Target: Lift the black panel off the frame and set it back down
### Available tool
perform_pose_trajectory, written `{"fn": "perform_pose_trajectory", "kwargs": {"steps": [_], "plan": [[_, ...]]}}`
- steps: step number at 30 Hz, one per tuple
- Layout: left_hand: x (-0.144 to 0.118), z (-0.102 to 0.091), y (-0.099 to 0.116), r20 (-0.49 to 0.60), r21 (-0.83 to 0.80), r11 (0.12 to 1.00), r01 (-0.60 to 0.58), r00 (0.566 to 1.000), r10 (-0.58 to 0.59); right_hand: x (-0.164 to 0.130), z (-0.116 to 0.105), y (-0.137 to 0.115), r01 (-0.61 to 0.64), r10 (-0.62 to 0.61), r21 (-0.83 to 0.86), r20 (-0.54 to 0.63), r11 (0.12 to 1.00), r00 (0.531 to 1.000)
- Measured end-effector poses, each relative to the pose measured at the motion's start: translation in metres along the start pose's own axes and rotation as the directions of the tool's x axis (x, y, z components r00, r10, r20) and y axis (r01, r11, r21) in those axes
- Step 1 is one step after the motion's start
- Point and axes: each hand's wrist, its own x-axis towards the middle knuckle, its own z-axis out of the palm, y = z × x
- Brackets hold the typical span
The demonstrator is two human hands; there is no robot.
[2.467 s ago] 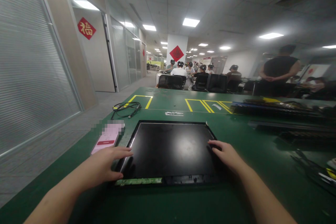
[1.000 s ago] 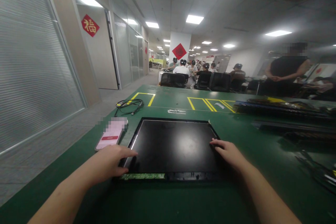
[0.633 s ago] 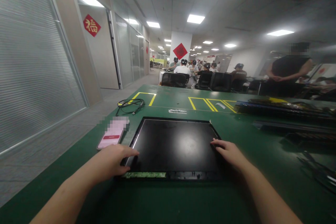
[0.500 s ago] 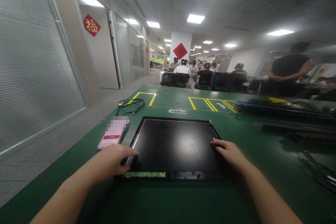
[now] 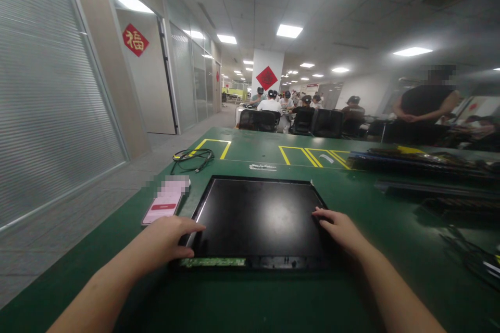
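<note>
A black LCD screen panel (image 5: 258,213) lies flat on the green table in front of me. Along its near edge a strip of green circuit board (image 5: 213,261) shows at the left. My left hand (image 5: 167,237) holds the panel's left edge near the close corner, index finger and thumb over the front. On the opposite side, my right hand (image 5: 339,226) grips the right edge, fingertips on the frame. The other fingers of both hands are partly hidden below the rim.
A phone (image 5: 164,205) lies left of the panel, with a coiled black cable (image 5: 195,158) behind it. Dark strips (image 5: 414,161) are piled at the right, near more cables (image 5: 476,255). Yellow tape (image 5: 300,156) marks the table's far side. Several people sit beyond; one person (image 5: 425,99) stands right.
The view has shifted very slightly. Both hands keep their places on the panel's edges, and the panel stays where it was on the table.
</note>
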Motion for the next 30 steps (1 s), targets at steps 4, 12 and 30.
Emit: {"fn": "perform_pose_trajectory", "kwargs": {"steps": [4,12,30], "plan": [[0.004,0.005,-0.005,-0.007,-0.029,0.999,-0.02,1.0,0.02,-0.001,0.0,-0.002,-0.014,0.014,0.018,-0.001,1.0,1.0],[0.002,0.007,-0.003,-0.023,-0.05,0.997,-0.053,0.998,0.051,0.0,0.002,0.001,0.012,-0.01,0.043,-0.027,0.999,1.0],[0.015,0.027,-0.012,-0.172,-0.047,0.992,0.114,0.978,-0.12,0.012,-0.002,0.022,0.042,-0.083,-0.223,-0.177,0.974,0.981]]}}
